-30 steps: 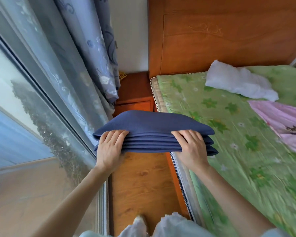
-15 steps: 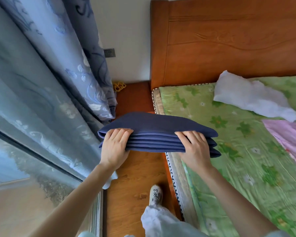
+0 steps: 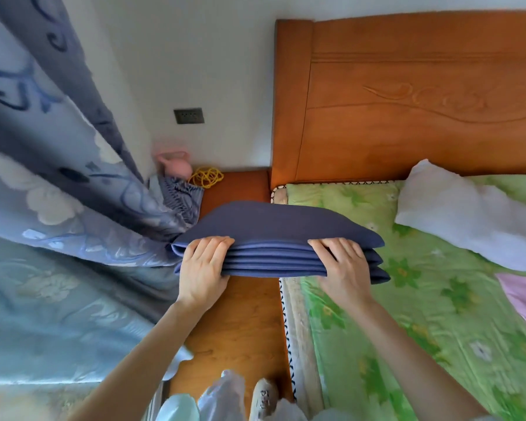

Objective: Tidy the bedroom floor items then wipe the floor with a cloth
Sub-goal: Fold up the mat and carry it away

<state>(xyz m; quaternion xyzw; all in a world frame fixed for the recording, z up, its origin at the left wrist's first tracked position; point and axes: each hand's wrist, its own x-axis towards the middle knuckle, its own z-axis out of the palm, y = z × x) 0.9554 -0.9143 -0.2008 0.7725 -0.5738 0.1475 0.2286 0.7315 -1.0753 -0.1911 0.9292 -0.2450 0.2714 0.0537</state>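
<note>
Head view: folded blue blanket (image 3: 274, 238) held level in the air, over the floor (image 3: 234, 323) strip and the bed (image 3: 422, 299) edge. Left hand (image 3: 202, 268) and right hand (image 3: 343, 268) each grip its near edge, fingers curled over top.

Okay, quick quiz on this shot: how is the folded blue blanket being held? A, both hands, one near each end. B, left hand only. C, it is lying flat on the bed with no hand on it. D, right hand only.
A: the left hand and the right hand each grip the near edge of the folded blue blanket, fingers curled over the top, holding it over the floor beside the bed.
</note>
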